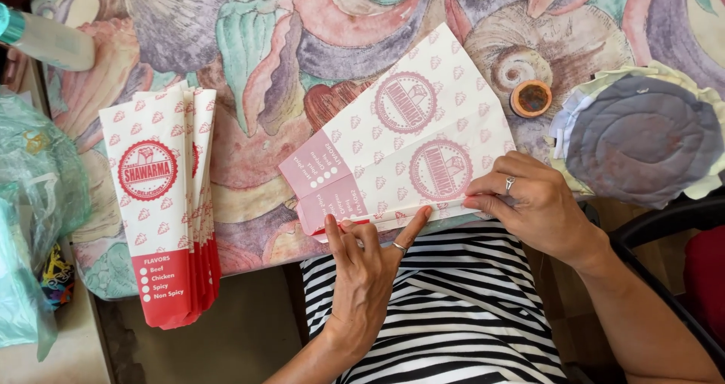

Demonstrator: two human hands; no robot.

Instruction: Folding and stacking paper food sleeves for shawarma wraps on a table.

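Two white-and-pink printed paper bags (408, 142) lie flat and overlapped near the table's front edge, with a red round stamp on each. My left hand (366, 267) presses fingertips on the lower bag's bottom edge, fingers spread. My right hand (532, 203) pinches the same edge further right. A fanned stack of the same kind of bags (162, 210), red at their lower ends, lies to the left, hanging over the table edge.
The table (302, 59) wears a cloth with large seashell patterns. A small round orange lid (531, 98) sits at the right, beside a round stack of grey and pale sheets (642, 138). Clear plastic bags (34, 203) lie at far left. A black chair arm (664, 218) stands at the right.
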